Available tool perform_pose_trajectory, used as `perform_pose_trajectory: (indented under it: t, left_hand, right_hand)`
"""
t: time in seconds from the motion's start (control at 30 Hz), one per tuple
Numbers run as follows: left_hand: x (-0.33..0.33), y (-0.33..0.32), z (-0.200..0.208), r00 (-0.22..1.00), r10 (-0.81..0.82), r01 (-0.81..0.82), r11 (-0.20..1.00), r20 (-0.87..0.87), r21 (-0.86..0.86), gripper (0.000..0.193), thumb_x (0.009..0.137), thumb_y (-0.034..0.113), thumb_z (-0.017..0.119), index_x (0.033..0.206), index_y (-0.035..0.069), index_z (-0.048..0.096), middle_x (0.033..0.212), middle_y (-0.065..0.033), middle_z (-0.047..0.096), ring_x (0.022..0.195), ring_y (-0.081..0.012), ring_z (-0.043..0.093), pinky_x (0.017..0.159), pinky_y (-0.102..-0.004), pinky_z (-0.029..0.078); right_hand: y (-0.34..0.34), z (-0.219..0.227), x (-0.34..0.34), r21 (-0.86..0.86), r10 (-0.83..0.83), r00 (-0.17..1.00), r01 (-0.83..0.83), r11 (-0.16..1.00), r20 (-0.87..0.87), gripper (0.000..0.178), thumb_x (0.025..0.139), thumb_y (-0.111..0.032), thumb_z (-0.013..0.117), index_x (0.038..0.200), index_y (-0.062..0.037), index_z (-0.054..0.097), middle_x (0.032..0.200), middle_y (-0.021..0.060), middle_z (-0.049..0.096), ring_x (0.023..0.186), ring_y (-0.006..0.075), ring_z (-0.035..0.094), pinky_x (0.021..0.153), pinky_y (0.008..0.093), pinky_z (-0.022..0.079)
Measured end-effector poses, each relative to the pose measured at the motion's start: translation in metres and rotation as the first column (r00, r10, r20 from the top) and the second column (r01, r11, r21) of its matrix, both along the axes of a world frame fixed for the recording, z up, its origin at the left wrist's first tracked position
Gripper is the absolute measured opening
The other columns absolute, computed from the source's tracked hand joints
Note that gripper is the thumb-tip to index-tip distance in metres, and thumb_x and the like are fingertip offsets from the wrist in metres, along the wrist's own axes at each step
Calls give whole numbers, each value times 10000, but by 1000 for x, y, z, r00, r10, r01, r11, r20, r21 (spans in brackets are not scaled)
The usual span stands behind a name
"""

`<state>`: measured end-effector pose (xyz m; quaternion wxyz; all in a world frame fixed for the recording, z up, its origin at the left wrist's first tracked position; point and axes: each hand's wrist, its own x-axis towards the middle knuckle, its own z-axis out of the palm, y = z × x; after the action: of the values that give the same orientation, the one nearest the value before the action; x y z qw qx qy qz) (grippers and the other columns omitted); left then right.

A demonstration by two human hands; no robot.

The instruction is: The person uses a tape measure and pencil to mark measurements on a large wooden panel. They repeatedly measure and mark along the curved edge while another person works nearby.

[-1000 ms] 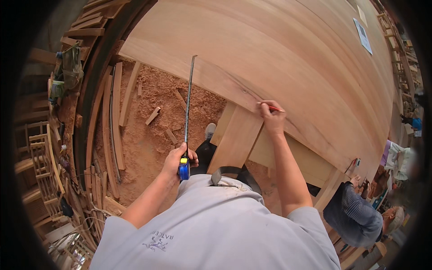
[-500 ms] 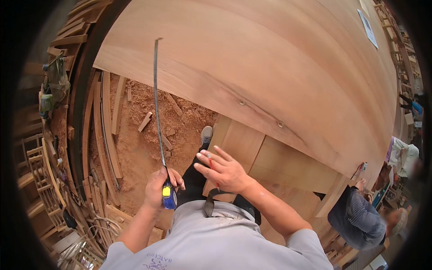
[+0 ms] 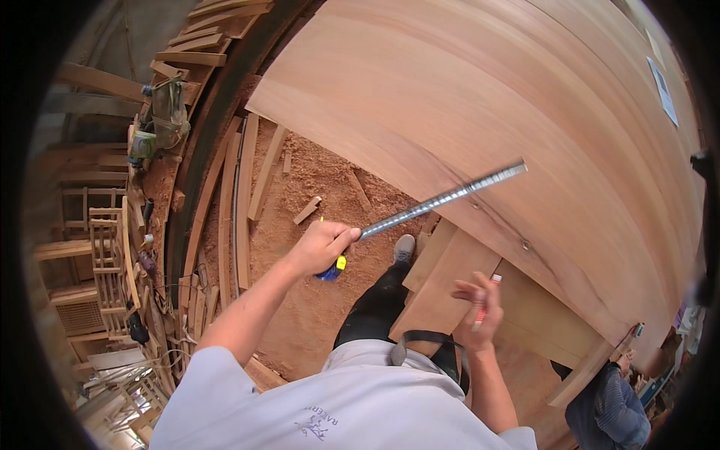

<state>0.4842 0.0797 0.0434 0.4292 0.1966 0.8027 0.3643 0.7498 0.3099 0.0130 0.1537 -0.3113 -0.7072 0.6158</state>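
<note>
My left hand is closed around a blue tape measure with a yellow button. Its extended metal blade slants up and to the right, over the near edge of a large wooden panel. Whether the blade touches the panel I cannot tell. Lower and to the right, in front of my body, my right hand grips a slim red and white pen with fingers half curled. The blue case is partly hidden by my left hand.
Sawdust and wood offcuts cover the floor by my foot. Long wood strips lie at left beside wooden frames. Boards rest below the panel. Another person is at the right near the panel's corner, close to a second tape measure.
The tape blade has swung from upright at the left to slanting rightward across the panel edge. My left hand rose and turned over; my right hand drew back lower. The view shifted.
</note>
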Motion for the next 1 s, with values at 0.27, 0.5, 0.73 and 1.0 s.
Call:
perform_pose_trajectory:
  t: [0.27,0.5,0.73,1.0]
  left_hand:
    - [-70,33,22,848,-485,485,873,-214,-56,372,995,277,613,780,-21,667,614,-129,597,591,-242,579,591,-382,467]
    - [-93,49,26,755,-633,636,770,-171,-43,396,990,308,622,778,-20,686,602,-157,568,547,-285,542,571,-406,442]
    - [-106,35,29,730,-667,661,745,-146,-97,382,984,316,635,816,-20,701,644,-160,608,587,-293,591,587,-409,466]
    - [-140,42,33,725,-683,649,719,-83,-248,353,992,329,635,927,5,761,726,-137,702,678,-231,678,658,-372,530]
  right_hand:
    - [103,18,46,408,-337,941,295,864,32,296,1048,-165,570,1297,-4,563,1184,124,685,1067,189,653,928,318,524]
    - [84,17,18,55,-68,992,62,997,105,186,1033,-153,596,1118,9,629,929,47,662,848,123,646,791,262,526]
    - [63,19,7,-37,-86,992,90,995,93,107,1013,-115,615,1025,-10,629,792,9,620,704,77,605,635,228,509]
    - [48,26,-33,-60,-100,985,109,992,142,101,997,-118,643,1025,-21,636,792,12,631,716,73,631,594,220,512]
